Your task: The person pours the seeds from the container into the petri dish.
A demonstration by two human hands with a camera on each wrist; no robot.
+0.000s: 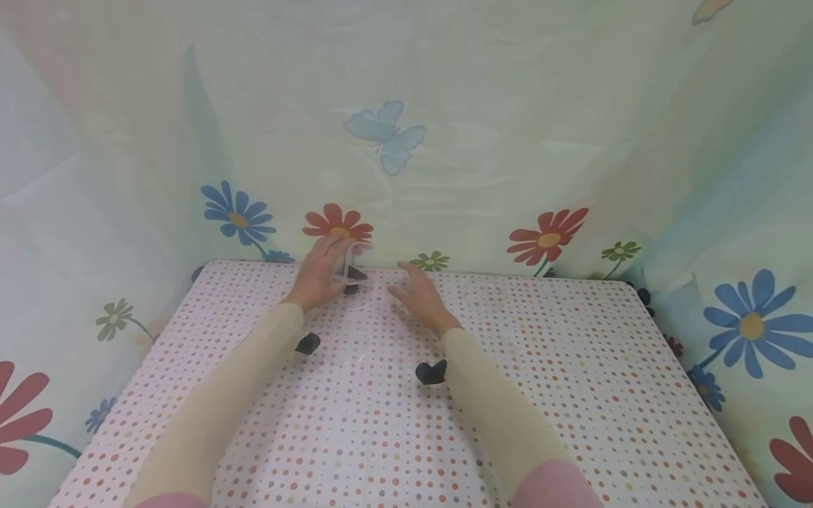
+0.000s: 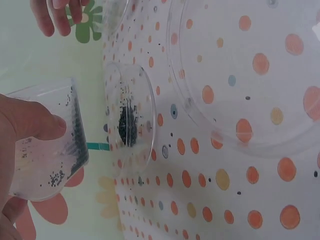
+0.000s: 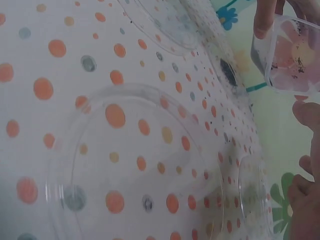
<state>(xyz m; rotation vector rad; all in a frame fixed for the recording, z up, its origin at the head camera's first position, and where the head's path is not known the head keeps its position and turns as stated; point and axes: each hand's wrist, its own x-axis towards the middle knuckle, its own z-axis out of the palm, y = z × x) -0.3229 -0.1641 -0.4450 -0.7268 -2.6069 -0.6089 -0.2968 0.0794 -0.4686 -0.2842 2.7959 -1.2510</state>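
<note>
My left hand grips a clear plastic cup near the back edge of the table, its thumb along the side. The cup is tilted, and dark granules cling to its inner wall. Below it stands a shallow clear dish with a heap of dark granules in it. To the right of the cup, my right hand hovers with loosely bent fingers and holds nothing. In the right wrist view its thumb and fingers show at the right edge, close to the cup.
A larger clear dish stands on the dotted tablecloth in front of the heaped dish. Another clear dish is to the right at the back. Stray granules dot the cloth. A flowered curtain hangs behind the table and on both sides.
</note>
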